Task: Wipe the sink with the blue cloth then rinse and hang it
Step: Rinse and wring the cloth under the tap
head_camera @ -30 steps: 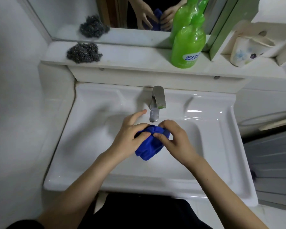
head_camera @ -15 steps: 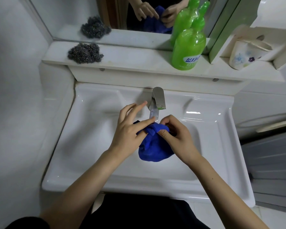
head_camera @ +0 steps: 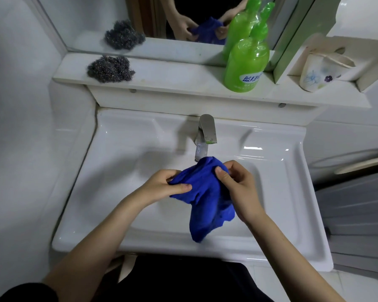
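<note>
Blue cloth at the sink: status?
Left hand and right hand both gripping the blue cloth, its tail hanging over the white ceramic sink. Metal faucet just behind it. Not yet hung.

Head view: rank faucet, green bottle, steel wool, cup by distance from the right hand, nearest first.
From the right hand:
1. Faucet, just behind it, over the basin.
2. Green bottle, shelf, straight back.
3. Cup, shelf, far right.
4. Steel wool, shelf, far left.

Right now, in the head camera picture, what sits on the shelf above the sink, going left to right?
Steel wool → green bottle → flowered cup, lying tipped in a white holder at the right end.
</note>
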Motion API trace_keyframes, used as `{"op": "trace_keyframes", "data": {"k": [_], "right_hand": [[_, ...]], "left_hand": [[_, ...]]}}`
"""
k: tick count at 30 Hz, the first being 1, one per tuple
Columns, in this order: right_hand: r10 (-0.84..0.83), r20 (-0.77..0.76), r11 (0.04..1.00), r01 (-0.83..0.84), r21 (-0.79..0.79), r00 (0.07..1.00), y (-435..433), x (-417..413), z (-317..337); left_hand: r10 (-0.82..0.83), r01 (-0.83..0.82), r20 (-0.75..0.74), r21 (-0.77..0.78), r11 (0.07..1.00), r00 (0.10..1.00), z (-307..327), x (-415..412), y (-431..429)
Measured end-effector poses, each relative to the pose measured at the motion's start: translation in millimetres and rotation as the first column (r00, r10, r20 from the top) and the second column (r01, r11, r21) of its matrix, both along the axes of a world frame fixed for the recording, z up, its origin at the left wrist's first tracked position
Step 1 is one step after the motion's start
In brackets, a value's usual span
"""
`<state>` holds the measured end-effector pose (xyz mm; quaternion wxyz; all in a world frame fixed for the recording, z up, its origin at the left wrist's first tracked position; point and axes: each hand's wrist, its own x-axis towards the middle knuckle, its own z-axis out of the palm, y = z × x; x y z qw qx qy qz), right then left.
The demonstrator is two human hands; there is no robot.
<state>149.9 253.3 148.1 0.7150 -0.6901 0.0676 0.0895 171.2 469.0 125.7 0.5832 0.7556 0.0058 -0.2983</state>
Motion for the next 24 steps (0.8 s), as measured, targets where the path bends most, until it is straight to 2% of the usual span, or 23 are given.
{"op": "trace_keyframes", "data": {"k": [3,8,10,14,18,21,22,24], "right_hand": [[-0.049,-0.068,0.998,0.051,0.028,0.996,-9.2,-4.8,-2.9],[-0.067,-0.093,0.989,0.078,0.125,0.993,-19.9,-12.4,3.5],[-0.088,-0.062,0.993,0.092,0.067,0.994,-18.5,-14.6,1.9],[-0.164,-0.096,0.981,0.153,-0.115,0.982,-8.2,-13.5,-16.7],[-0.209,-0.008,0.901,0.189,-0.389,0.978,-2.1,-7.3,-22.5],[-0.173,0.239,0.772,0.282,-0.569,0.955,10.2,-11.3,-12.9],[-0.120,0.300,0.783,0.276,-0.557,0.946,16.6,-14.7,-7.7],[0.004,0.308,0.878,0.145,-0.456,0.951,31.7,-24.8,-1.1]], "left_hand": [[-0.038,0.037,-0.025,-0.047,0.998,0.999,2.9,-4.5,5.5],[0.152,-0.156,-0.035,-0.226,0.962,0.988,18.9,-10.7,2.1],[0.242,-0.265,-0.117,-0.260,0.929,0.963,16.2,-13.9,-1.5],[0.370,-0.404,-0.195,-0.180,0.897,0.908,2.8,-19.8,-13.5],[0.433,-0.479,-0.225,-0.231,0.847,0.873,11.8,-18.1,-25.8],[0.448,-0.493,-0.214,-0.269,0.827,0.868,18.6,-15.3,-35.2],[0.456,-0.501,-0.214,-0.282,0.818,0.864,19.1,-14.7,-37.8],[0.463,-0.515,-0.229,-0.310,0.799,0.856,19.6,-13.5,-41.4]]}}
